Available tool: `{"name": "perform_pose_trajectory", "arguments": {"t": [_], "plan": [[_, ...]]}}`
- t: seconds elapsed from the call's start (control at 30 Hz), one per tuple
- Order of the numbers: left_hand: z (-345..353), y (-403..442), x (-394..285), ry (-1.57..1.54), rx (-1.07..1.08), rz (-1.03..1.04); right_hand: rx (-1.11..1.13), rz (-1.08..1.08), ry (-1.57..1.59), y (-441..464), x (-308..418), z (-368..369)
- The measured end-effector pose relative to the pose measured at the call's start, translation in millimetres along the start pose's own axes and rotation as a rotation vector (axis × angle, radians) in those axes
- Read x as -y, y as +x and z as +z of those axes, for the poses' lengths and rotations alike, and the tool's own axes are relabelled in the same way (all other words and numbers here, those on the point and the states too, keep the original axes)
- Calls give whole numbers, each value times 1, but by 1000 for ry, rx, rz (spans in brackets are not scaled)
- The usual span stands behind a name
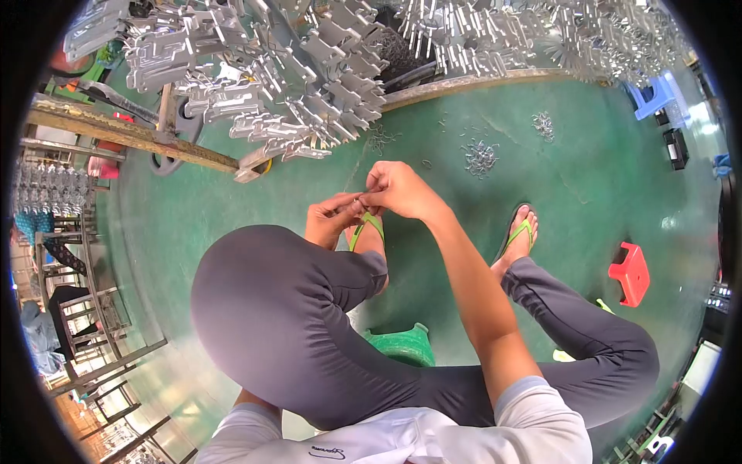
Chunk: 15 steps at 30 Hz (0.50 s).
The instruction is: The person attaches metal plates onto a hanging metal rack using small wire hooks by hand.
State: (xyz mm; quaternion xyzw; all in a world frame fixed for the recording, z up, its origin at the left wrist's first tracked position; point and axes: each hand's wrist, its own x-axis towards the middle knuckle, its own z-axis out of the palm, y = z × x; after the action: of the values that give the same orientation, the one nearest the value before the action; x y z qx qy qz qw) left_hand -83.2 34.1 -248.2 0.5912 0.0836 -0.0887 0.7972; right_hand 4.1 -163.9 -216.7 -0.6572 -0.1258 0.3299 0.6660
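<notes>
My left hand (332, 219) is at the centre of the view, above my sandalled foot, with its fingers pinched together. My right hand (396, 190) meets it from the right, its thumb and fingertips also pressed together. Whatever lies between the fingertips is too small to make out. Above the hands hang many silvery metal plates (332, 69) in dense rows. Small metal pieces (480, 158) lie in a pile on the green floor (433, 255), with a smaller pile (543, 126) to its right.
A rusty metal beam (131, 135) crosses the upper left. A green stool (402, 345) is beneath me. On the right are a red stool (632, 274) and a blue stool (659, 99). Metal racks (93, 301) line the left side, beside parts of other people.
</notes>
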Motion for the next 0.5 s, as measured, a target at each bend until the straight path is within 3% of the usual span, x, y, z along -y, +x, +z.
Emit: {"name": "perform_pose_trajectory", "arguments": {"t": [0.03, 0.13, 0.23, 0.37, 0.5], "plan": [[-2, 0, 0, -86, -23, -20, -15, 44, -36, -3, 9, 0], [-9, -1, -6, -247, -86, -68, -287, -349, -341, -6, 19, 6], [-7, -6, -25, -211, -144, -71, -760, -551, -170, -1, 68, 21], [-13, -17, -41, -125, -179, -23, -889, -787, -240, 11, 97, 24], [-28, -21, -68, -119, -160, -10, -873, -827, -276, 21, 102, 25]]}}
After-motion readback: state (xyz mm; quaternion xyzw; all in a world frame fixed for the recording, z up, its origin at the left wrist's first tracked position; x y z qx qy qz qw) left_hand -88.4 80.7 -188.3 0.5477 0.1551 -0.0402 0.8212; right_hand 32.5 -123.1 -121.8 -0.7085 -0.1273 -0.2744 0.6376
